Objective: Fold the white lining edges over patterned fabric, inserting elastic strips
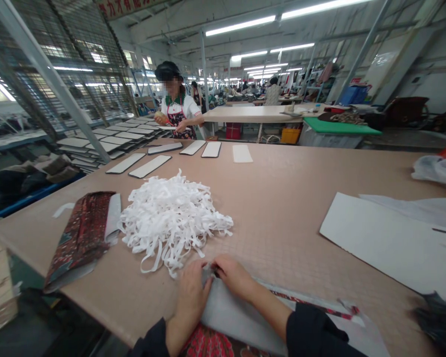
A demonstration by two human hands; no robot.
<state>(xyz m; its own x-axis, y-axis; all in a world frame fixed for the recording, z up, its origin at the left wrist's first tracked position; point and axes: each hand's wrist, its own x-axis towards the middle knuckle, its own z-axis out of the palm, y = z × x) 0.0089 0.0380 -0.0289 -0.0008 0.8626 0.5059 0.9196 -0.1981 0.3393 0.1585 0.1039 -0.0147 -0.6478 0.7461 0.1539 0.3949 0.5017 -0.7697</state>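
Note:
Right in front of me lies a red patterned fabric piece with a pale grey backing (226, 310). My left hand (193, 290) is closed on its far left corner, thumb toward the backing. Beside it, my right hand (232, 275) pinches the same edge, with something small and dark at the fingertips that I cannot make out. Just beyond both hands sits a tangled heap of white fabric strips (171, 213). Another folded red patterned fabric piece (83, 233) rests to the left of the heap.
Several white rectangular panels (150, 166) lie along the far table edge. A large white board (390, 238) is at right, near a clear plastic bag (436, 168) and a crumpled black item (438, 317). Across the table, a person (178, 106) holds a panel.

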